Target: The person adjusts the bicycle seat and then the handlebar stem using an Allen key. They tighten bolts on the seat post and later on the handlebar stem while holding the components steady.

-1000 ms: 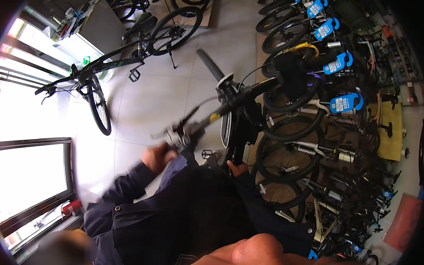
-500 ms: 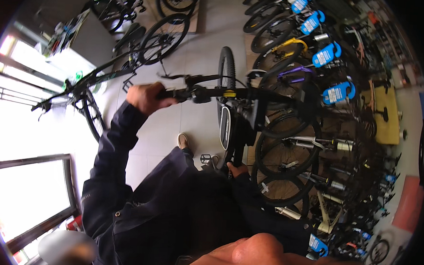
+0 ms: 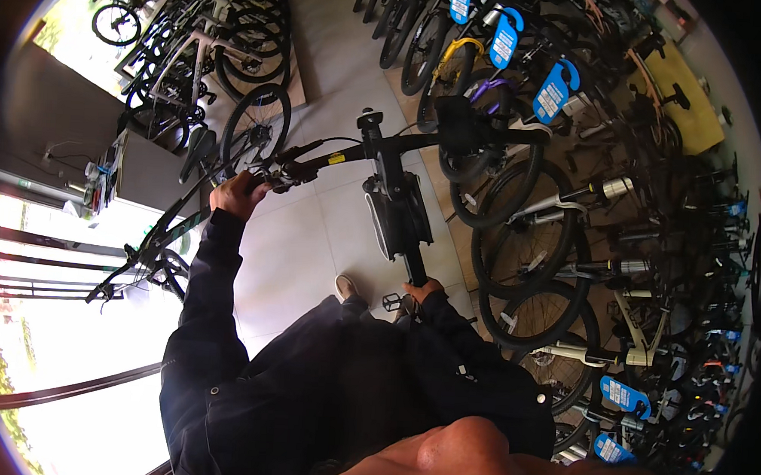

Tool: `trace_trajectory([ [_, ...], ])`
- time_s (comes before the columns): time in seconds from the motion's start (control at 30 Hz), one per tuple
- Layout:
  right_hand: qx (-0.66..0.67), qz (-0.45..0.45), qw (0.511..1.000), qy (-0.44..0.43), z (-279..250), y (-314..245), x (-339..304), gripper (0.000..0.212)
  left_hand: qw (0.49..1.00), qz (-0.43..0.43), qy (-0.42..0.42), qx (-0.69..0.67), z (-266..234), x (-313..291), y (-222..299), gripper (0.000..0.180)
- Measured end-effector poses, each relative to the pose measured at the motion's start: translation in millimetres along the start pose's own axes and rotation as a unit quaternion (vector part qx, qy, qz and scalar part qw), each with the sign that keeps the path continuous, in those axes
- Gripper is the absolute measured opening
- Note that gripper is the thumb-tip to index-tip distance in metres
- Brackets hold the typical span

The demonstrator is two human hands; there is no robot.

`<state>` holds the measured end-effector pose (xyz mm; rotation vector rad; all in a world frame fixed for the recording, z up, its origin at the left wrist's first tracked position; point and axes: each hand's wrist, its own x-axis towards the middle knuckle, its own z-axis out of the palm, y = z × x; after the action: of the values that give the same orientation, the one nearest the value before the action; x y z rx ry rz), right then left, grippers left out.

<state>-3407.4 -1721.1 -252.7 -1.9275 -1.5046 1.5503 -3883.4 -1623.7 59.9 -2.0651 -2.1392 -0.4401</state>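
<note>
A black bicycle stands in front of me, its dark handlebar slanting across the view with the left end nearer. My left hand is closed around the handlebar's left grip, beside the brake lever and cables. Lower down, my right hand wraps the rear part of the black frame tube, close to my body. A black bag with a pale edge sits on the frame behind the stem. One pedal shows beside my shoe. The front wheel is hidden from view.
Parked bicycles with blue hang tags line the right side, their wheels close to the handlebar. Another black bicycle stands at the left near bright windows. A grey counter and more bicycles are at the far left.
The handlebar has swung from nearly level to slanted, its left end nearer me. The front wheel has dropped out of sight. The surroundings have shifted in view; both hands keep their hold.
</note>
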Motion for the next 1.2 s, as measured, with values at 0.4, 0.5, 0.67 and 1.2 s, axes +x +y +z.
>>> trace_trajectory([
  [0.4,-0.021,-0.015,0.998,-0.055,-18,10,10,0.072,0.999,-0.004,0.052,0.0,7,-22,20,0.041],
  [0.5,-0.031,-0.024,0.998,-0.046,-16,14,11,0.07,0.998,-0.005,0.066,-0.021,5,-29,23,0.041],
  [0.67,-0.003,-0.036,0.997,-0.068,-17,17,3,0.058,0.992,-0.008,0.091,-0.089,2,-37,30,0.046],
  [1.2,0.0,-0.053,0.987,-0.149,-66,41,-21,0.058,0.982,0.016,0.104,-0.159,-16,-44,55,0.061],
])
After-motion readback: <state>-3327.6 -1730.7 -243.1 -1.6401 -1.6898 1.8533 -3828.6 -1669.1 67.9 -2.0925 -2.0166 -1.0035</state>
